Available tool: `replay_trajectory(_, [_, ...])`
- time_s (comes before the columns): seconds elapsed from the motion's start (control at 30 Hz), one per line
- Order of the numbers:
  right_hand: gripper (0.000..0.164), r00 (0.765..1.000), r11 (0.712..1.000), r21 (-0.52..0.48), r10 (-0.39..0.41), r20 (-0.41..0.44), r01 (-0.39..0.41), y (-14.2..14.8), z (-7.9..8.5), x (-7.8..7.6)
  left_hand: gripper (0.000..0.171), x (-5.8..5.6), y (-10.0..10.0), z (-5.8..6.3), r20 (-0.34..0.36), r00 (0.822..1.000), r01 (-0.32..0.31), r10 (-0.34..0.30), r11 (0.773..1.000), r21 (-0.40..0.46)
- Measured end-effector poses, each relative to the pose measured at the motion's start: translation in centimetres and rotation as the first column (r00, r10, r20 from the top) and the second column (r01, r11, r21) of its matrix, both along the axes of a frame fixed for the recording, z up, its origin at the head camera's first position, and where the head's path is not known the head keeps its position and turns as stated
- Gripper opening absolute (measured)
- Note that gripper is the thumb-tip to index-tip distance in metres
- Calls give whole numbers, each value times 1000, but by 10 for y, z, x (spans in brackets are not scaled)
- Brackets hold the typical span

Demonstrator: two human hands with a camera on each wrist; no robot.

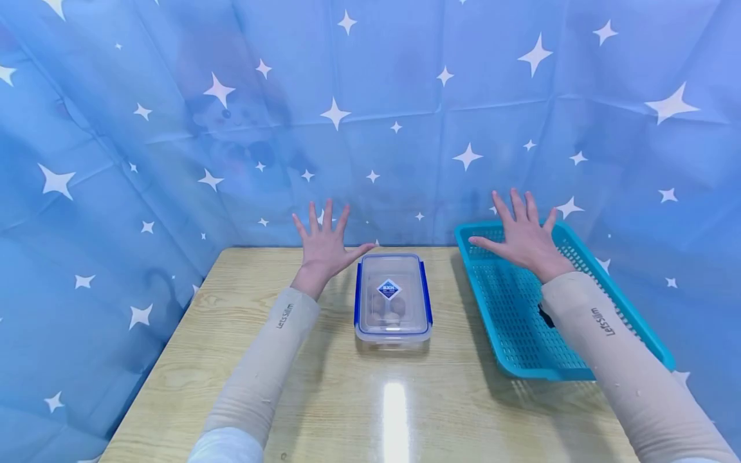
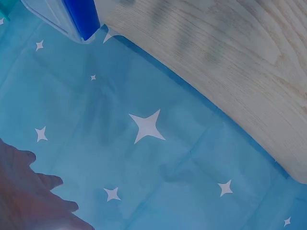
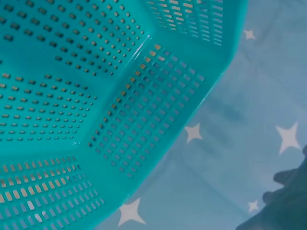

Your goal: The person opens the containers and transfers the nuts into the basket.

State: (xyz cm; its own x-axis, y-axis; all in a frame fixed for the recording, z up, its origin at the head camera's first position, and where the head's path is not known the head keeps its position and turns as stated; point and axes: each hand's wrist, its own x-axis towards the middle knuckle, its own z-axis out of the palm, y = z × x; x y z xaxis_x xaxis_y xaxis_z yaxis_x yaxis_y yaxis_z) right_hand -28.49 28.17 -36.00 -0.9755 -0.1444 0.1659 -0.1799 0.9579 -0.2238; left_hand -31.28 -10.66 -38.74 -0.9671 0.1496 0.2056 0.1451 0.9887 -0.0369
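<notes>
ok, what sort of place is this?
Probably a staged recording corner: star-patterned blue cloth hangs behind a wood-grain table bearing a lidded plastic container and a teal basket.

- Head: wide, from behind the left hand and right hand, facing forward and down.
- Left wrist: close, facing the curtain; shares the lidded container between the hands with head.
- Right wrist: close over the teal basket by the right hand, shared with head.
</notes>
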Motion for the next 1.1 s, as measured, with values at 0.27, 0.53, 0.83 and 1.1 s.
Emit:
replay_trajectory(0.27, [107, 999, 999, -51, 6, -47, -9, -9, 0, 3, 101, 7, -2, 2, -17, 1000, 6, -6, 1000, 6])
replay_trajectory(0.53, [102, 998, 995, -101, 9, -66, -16, -15, 3, 8, 93, 12, -5, 3, -73, 996, 46, -42, 998, 51])
replay_trajectory(0.83, [88, 997, 979, -200, 20, -70, -33, -23, 7, 23, 84, 22, -5, -2, -130, 986, 111, -102, 992, 61])
replay_trajectory(1.1, [79, 997, 974, -223, 23, -67, -38, -34, 5, 33, 82, 32, -9, -12, -149, 976, 176, -161, 980, 92])
